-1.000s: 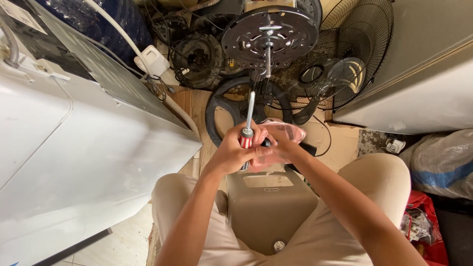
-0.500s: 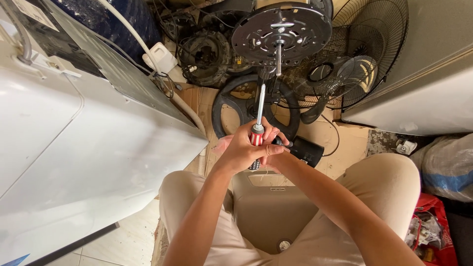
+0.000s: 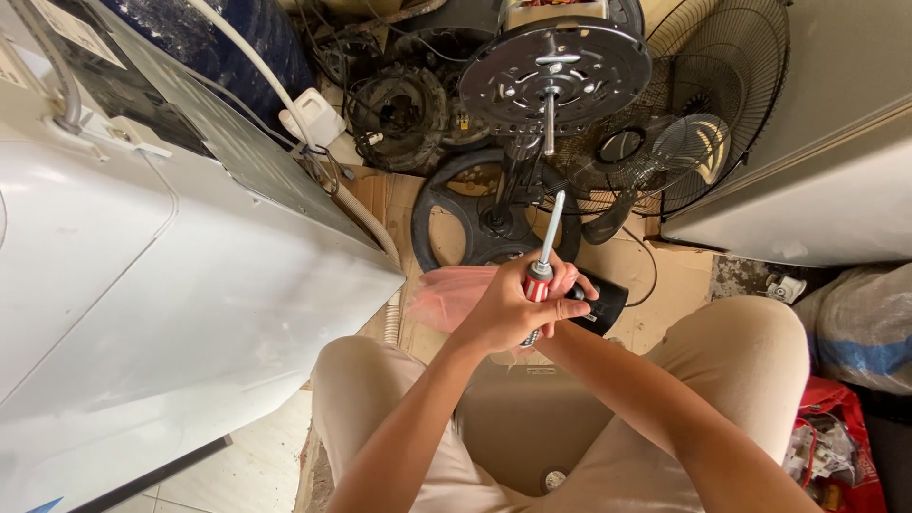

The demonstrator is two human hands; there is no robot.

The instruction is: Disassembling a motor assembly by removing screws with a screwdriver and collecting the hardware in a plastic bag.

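Observation:
My left hand (image 3: 503,309) is wrapped around the red and white handle of a screwdriver (image 3: 544,255). Its metal shaft points up towards a round black fan motor plate (image 3: 556,76) with a centre spindle. My right hand (image 3: 570,299) sits right behind the left one, mostly hidden, against a black part (image 3: 600,302). I cannot tell what it grips. Under both hands lies a pink plastic bag (image 3: 442,296). I sit with my knees apart on a brown stool (image 3: 532,427).
A large white appliance (image 3: 142,275) fills the left side. A black ring-shaped fan guard (image 3: 446,214) lies on cardboard ahead. Wire fan grilles (image 3: 703,104) lean at the back right, next to a grey cabinet (image 3: 817,161). Bags (image 3: 855,332) sit at the right.
Both hands have stayed together on the screwdriver. The camera has shifted, so the fan plate sits further right and higher. The pink bag now shows to the left of my hands.

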